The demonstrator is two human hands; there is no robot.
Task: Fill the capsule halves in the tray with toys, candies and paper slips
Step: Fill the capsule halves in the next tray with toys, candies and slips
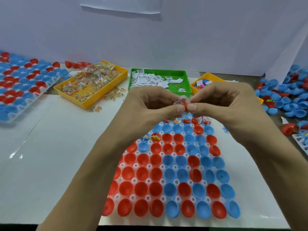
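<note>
Pinching a small red toy (183, 105) together between thumbs and fingertips, the left hand (150, 102) and right hand (223, 100) hold it above the tray's (175, 155) far rows, with empty capsule halves (168, 160) lying below, nearer the person.

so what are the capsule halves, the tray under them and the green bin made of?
Capsule halves: glossy moulded plastic, highlights in the cups. Tray: thin translucent whitish plastic, probably formed sheet. Green bin: opaque rigid plastic, perforated floor.
</note>
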